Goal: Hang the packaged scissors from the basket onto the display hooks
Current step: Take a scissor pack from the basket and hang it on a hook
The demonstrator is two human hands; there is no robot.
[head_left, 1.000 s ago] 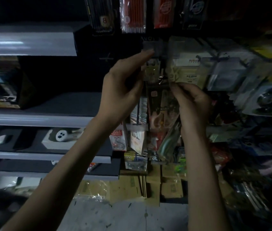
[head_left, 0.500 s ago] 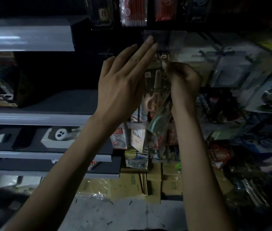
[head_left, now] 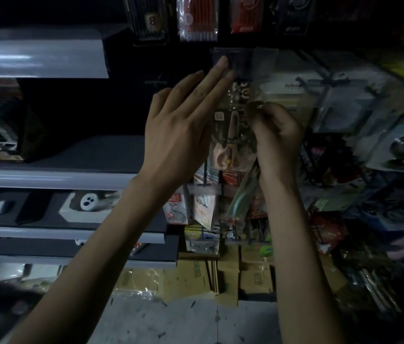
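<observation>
Clear plastic of the packaged scissors (head_left: 230,145), peach handles showing through, is pinched near its upper right edge by the right hand (head_left: 279,135), fingers curled tight. The pack hangs upright between the two hands, high against the rack. The left hand (head_left: 183,130) holds nothing: its fingers are straight and together, their tips touching the lower edge of a clear label holder (head_left: 239,62), while the palm overlaps the pack's left edge. A greenish pack (head_left: 241,197) slants down below the right wrist; whether that hand holds it cannot be told. To the right, hanging packets (head_left: 339,108) crowd just beside the knuckles. To the left lies dark open room, bounded by the pale front edges of grey shelves (head_left: 47,178). Red pencils (head_left: 197,18) hang above, and cardboard cartons (head_left: 254,279) stand on the floor (head_left: 183,321) below.
</observation>
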